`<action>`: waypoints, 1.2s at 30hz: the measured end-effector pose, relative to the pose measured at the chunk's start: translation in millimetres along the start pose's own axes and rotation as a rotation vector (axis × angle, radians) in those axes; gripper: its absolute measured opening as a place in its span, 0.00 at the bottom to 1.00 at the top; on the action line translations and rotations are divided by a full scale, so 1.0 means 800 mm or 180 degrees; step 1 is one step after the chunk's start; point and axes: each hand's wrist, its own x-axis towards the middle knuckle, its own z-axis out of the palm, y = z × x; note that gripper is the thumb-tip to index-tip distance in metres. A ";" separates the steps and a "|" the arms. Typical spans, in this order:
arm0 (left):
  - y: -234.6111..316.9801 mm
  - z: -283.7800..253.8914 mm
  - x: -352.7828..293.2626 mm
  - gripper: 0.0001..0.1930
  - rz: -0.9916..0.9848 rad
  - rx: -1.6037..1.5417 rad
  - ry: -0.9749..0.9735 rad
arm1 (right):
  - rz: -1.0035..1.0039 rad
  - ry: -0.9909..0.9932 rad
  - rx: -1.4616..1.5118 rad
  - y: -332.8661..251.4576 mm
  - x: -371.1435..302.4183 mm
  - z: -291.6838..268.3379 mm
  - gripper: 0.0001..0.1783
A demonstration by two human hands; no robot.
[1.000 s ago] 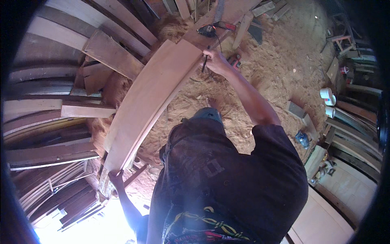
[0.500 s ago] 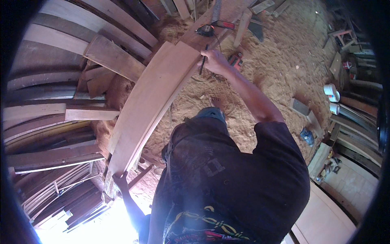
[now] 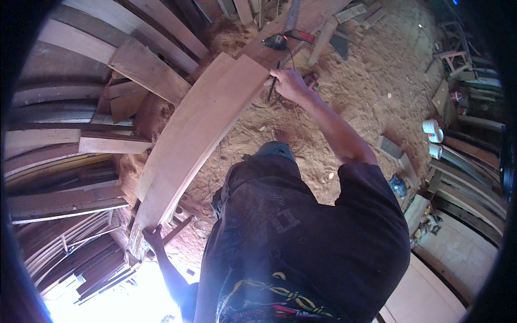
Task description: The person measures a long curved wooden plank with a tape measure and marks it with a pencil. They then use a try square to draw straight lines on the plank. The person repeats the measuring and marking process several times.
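Two long, pale wooden boards (image 3: 199, 124) lie lengthwise together on a bench to my left, their far ends slightly offset. At the far end, my right hand (image 3: 291, 86) is closed, with a slim dark pencil (image 3: 272, 86) in its fingers and its fingertips against the boards' right corner. Down at the near end, my left hand (image 3: 153, 237) grips the boards' edge, though its underside fingers are hidden. Just beyond the far end, a black tape measure (image 3: 276, 41) rests on the brown bench plank (image 3: 258, 51).
A red-and-black tool (image 3: 311, 82) lies on the sawdust-covered floor (image 3: 371, 91) past my right hand. Stacked planks (image 3: 70, 97) crowd the left side. White buckets (image 3: 432, 129) and more timber stand at right. A dark tool with a red handle (image 3: 300, 36) lies beside the tape measure.
The strip showing along the boards' right edge has narrowed, so those edges look more nearly flush. Both hands keep their places at the two ends; the whole view has shifted slightly.
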 end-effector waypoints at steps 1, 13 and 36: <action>-0.001 0.000 0.001 0.30 0.0026 0.0085 -0.0141 | 0.0077 0.0006 0.0066 0.002 0.000 0.001 0.14; 0.124 -0.016 0.038 0.80 0.1259 0.0455 -0.0823 | 0.1212 0.0873 0.1138 -0.034 -0.108 0.089 0.29; 0.530 0.112 0.002 0.73 0.2446 0.1218 -0.1284 | 0.1069 0.0601 0.1256 -0.029 -0.067 0.050 0.33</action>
